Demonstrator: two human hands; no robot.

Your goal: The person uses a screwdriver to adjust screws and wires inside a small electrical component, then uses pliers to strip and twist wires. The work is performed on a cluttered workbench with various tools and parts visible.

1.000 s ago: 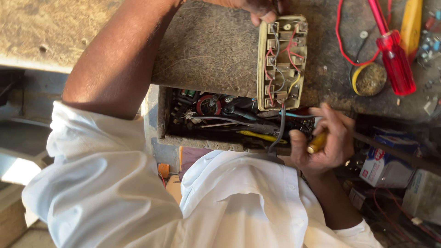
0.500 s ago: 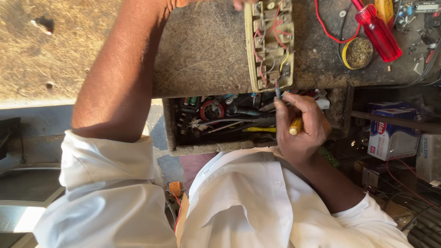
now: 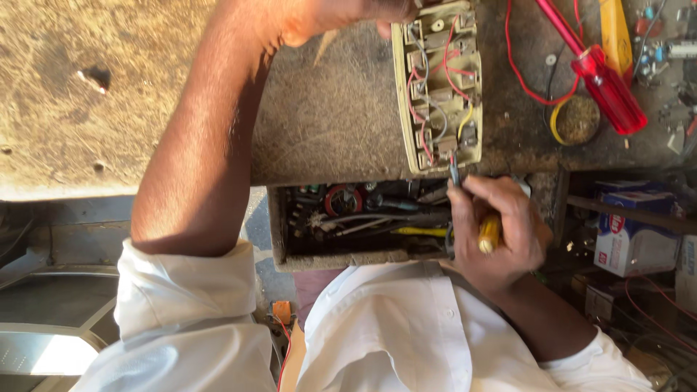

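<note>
Head view: right hand, fingers clamped on yellow-handled screwdriver, tip at lower end of beige switch panel; panel lies wiring-up on worn counter; left hand grips panel's upper edge; open drawer of tools below; red screwdriver nearby.

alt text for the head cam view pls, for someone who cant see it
A right hand pokes a yellow-handled screwdriver into a beige wired switch panel that the left hand steadies on a worn workbench, above an open drawer of tools.
</note>
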